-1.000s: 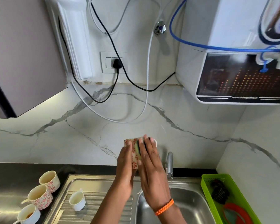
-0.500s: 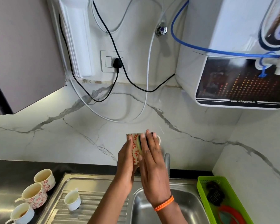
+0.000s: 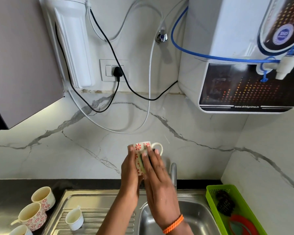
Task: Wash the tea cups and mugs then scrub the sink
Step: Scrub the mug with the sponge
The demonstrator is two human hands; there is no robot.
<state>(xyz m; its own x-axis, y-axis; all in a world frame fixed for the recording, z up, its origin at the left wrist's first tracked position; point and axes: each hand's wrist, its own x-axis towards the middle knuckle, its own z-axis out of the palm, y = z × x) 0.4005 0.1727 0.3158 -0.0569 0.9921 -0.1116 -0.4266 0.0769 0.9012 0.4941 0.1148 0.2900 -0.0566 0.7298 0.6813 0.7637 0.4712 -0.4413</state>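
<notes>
- Up above the sink basin: floral tea cup held high against the marble wall, handle out to the right, mouth turned toward the right hand.
- Left hand wrapped round the cup's left side and base, grip curled on it, fingertips up at the rim edge.
- Right hand flat-fingered over a dark scrub pad, pressing it against the cup's mouth; grip spread out, fingers straight, not curled round anything. Orange braided band on that wrist.
- Just behind the hands: steel tap, partly blurred.
- Down on the ribbed drainboard: one small white cup, upright.
- Lower left, on the dark worktop: two more floral cups, far one and nearer one, tipped with mouths showing; a white cup cut off at the bottom edge.
- Right of the sink: green plastic basket with dark scrubbers and something red and round inside.
- Up on the wall: water purifier with blue hose, white filter housing, black plug in the socket, cable looping down.
</notes>
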